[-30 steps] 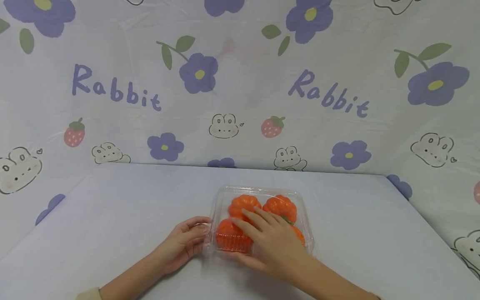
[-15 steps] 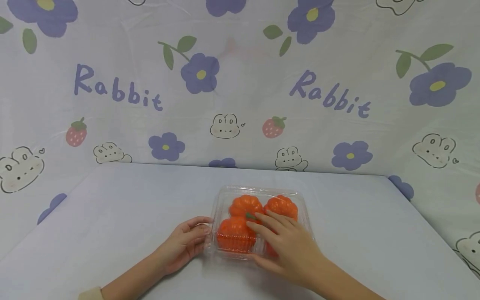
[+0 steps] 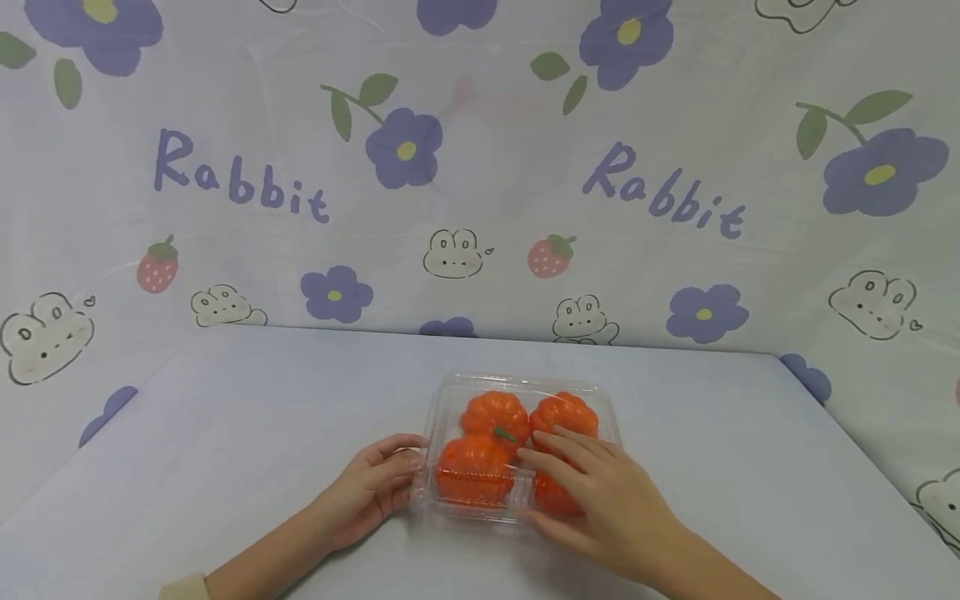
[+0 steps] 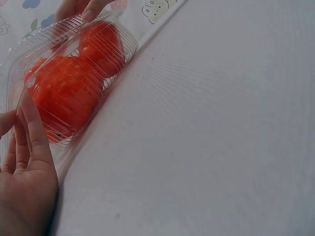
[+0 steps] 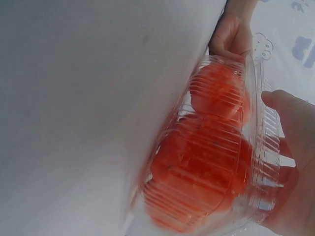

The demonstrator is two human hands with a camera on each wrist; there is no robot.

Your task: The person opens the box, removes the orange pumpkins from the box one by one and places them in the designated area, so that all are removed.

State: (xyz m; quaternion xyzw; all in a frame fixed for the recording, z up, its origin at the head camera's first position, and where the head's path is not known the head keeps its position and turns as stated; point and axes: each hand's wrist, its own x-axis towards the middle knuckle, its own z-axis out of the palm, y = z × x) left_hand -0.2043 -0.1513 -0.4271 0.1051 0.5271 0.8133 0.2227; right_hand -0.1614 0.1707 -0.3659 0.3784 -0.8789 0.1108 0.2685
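A clear plastic clamshell box (image 3: pixel 517 510) sits on the table with its lid down, holding several small orange toy pumpkins (image 3: pixel 475 467), one with a green stem. My left hand (image 3: pixel 375 483) is at the box's left side. In the left wrist view its thumb and fingers (image 4: pixel 34 125) pinch the rim there. Across the right half of the lid lies my right hand (image 3: pixel 611 500), fingers spread and fairly straight, thumb by the front rim. In the right wrist view the thumb (image 5: pixel 278 101) reaches the lid's edge. The right hand partly hides the front right pumpkin.
The white table (image 3: pixel 285 400) extends around the box on all sides. Behind it hangs a pale cloth (image 3: pixel 495 167) printed with flowers, rabbits, strawberries and lettering.
My right hand has slid from the middle of the lid to the right, uncovering the front left pumpkin and the green stem. The left hand has stayed at the box's left rim.
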